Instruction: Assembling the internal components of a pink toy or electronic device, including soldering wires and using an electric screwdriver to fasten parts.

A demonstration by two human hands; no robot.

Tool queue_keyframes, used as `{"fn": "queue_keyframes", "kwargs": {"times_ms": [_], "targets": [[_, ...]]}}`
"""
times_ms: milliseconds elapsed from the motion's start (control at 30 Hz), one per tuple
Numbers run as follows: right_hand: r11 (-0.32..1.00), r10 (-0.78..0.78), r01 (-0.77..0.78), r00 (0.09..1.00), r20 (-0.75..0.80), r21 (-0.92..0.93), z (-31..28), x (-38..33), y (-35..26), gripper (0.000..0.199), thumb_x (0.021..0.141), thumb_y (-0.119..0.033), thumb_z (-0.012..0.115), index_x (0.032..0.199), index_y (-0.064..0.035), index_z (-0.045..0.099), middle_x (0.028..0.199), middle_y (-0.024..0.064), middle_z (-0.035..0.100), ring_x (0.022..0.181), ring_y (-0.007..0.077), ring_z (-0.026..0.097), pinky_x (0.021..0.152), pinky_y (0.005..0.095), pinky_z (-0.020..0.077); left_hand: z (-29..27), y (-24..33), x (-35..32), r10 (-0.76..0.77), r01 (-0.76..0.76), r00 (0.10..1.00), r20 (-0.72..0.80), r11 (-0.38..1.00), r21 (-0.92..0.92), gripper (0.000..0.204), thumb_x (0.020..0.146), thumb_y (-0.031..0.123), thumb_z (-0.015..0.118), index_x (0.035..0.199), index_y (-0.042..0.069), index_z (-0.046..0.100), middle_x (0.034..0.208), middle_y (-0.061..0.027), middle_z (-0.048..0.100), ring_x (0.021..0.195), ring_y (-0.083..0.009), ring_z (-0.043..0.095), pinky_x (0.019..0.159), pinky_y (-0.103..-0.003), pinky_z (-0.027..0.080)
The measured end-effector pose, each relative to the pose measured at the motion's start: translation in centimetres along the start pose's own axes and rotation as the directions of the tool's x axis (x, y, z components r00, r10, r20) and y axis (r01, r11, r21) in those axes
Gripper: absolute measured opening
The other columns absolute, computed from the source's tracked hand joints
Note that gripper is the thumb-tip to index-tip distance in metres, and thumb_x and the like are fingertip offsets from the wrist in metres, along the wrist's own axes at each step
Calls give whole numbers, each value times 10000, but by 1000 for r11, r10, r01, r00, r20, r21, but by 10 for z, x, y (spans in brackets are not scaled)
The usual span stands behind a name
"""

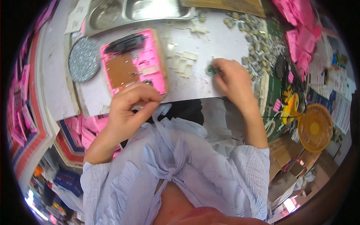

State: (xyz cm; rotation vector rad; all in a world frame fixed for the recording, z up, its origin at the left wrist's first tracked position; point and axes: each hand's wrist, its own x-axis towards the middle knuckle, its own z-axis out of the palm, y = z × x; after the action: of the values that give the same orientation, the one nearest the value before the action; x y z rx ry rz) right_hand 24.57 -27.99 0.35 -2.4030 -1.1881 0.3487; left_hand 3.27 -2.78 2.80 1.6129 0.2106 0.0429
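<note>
My left hand (133, 107) is over the near edge of a pink plastic panel (159, 73), its thumb and forefinger pressed together. Whatever may be between those fingertips is too small to make out. The panel carries a brown board (121, 71), a long black part (125, 44) and small pale pieces. To the right, my right hand (235, 80) reaches down to the white tabletop with its fingers closed at a small green round part (211, 69). The fingers partly cover this part. Between my hands and a little farther off lie several cream plastic pieces (184, 66).
A round dish of small shiny grey bits (84, 60) stands left of the panel. Metal trays (144, 18) line the far edge. Many small grey parts (258, 47) are heaped at the right. Beyond them are pink pieces (300, 37), a yellow tool (290, 108) and an orange round grille (315, 127).
</note>
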Motion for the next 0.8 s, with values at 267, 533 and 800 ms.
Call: {"fn": "queue_keyframes", "kwargs": {"times_ms": [267,533,800], "targets": [[174,91,-320,947,308,931,26,3,-80,474,872,37,733,1316,-7,573,848,-9,615,733,44,562,638,191,438,6,-12,2,27,-18,992,-126,997,71,292,905,-1,705,1186,35,634,958,-46,691,854,-110,672,732,-267,554],[88,-82,-423,899,430,902,44,29,-99,472,893,12,738,1324,-15,549,820,-5,620,759,50,571,670,186,434,0,-14,-3,15,-8,987,-158,999,44,345,893,-15,696,1218,40,594,993,-52,674,859,-124,679,745,-274,561],[273,-29,-360,924,382,892,45,25,-101,486,878,-12,762,1315,-19,549,833,7,638,758,60,590,663,209,451,2,-19,-7,52,-53,981,-186,999,-1,325,891,-10,701,1198,37,604,992,-50,669,859,-123,682,741,-284,573]]}}
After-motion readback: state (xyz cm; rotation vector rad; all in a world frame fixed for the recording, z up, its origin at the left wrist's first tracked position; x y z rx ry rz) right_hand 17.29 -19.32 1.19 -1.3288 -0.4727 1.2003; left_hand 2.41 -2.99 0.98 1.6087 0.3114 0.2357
